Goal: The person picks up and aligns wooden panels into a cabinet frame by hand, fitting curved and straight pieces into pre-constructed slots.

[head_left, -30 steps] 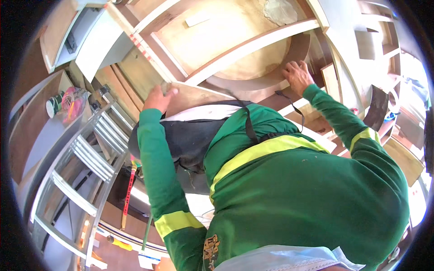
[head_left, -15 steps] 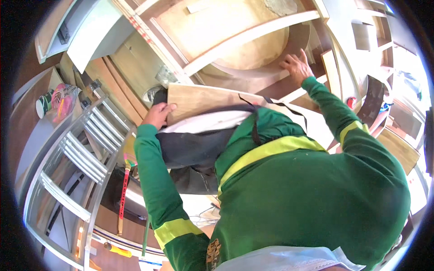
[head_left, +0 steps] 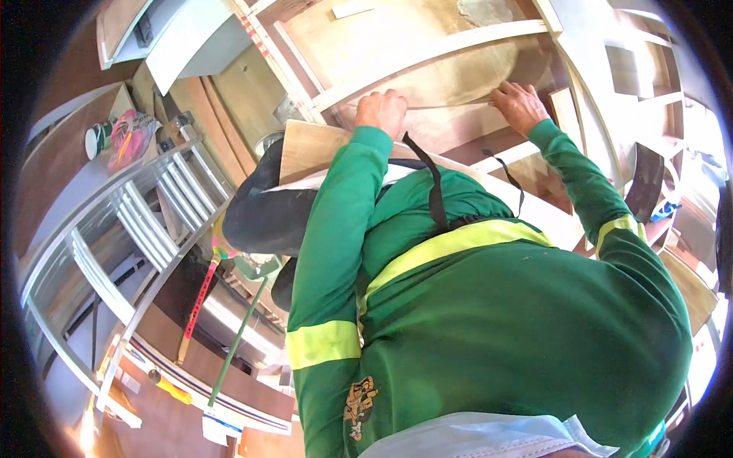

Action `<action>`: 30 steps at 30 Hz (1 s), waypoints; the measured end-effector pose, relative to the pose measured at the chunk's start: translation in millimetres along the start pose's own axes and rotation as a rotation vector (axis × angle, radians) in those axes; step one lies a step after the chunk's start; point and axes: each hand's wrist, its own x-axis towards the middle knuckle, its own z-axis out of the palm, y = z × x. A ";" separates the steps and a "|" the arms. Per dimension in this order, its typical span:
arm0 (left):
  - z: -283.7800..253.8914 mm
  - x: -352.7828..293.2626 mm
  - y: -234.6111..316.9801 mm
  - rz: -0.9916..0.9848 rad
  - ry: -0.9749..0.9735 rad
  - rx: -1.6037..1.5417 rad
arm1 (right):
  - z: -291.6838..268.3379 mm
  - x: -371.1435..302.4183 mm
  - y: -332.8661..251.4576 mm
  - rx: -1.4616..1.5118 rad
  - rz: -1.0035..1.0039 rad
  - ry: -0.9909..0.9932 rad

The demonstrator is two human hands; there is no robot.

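Note:
Ahead of my lap, both hands are at a thin, bendy brown strip (head_left: pixel 447 124) that looks like a wood sheet. My left hand (head_left: pixel 382 113) has its fingers curled over the strip's left part. My right hand (head_left: pixel 521 108) pinches its upper edge farther right. The fingertips of both hands are partly hidden. A pale plywood board (head_left: pixel 309 146) lies across my thighs, partly covered by my left forearm. Beyond the strip stands a wooden frame (head_left: pixel 435 55) with a pale crossbar and plywood backing.
At the left leans an aluminium ladder (head_left: pixel 145 229). Near it are a pink bag (head_left: pixel 130 141), a red-marked stick (head_left: pixel 197 313), a green rod (head_left: pixel 237 343) and a yellow-handled tool (head_left: pixel 172 388). A dark curved piece (head_left: pixel 646 179) stands at the right by open shelving (head_left: pixel 649 69).
My left hand has left the plywood board and moved right and up to the brown strip. My right hand has moved slightly right and closed on it; the strip has shifted.

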 end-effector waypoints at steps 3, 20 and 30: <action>12.1 2.9 -16.8 -0.098 0.022 -0.002 | 9.7 -3.7 20.3 -0.029 0.075 0.021; -43.0 7.0 -104.5 0.172 0.055 0.002 | -30.2 78.5 47.3 -0.135 -0.004 0.125; -50.3 17.4 -92.6 0.052 -0.038 0.013 | -21.9 86.8 53.3 -0.079 -0.059 0.293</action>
